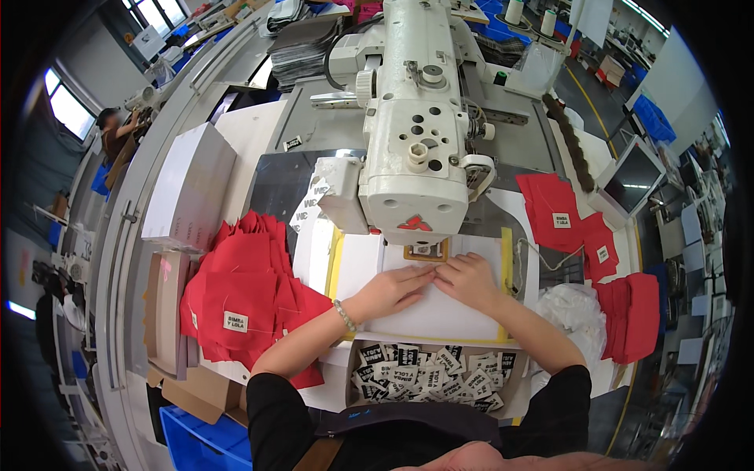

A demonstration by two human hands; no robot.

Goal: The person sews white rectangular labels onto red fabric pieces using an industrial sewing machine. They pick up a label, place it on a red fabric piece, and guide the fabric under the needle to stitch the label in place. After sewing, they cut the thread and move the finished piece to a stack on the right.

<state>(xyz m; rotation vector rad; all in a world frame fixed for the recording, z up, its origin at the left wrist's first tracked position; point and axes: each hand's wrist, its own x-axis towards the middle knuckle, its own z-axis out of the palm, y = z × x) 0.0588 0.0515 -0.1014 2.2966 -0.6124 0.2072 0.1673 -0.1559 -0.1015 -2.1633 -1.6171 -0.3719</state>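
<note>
Red pieces (243, 289) are seen labelled, loose labels (432, 379) are left, and left hand (397, 290) and right hand (470, 282) are placed together, any grip undeterminable

I look from a head-worn fisheye; it faces down and forward; the white sewing machine (415, 125) stands close.

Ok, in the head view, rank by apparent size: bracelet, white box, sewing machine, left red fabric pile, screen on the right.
1. Sewing machine
2. Left red fabric pile
3. White box
4. Screen
5. Bracelet
</note>
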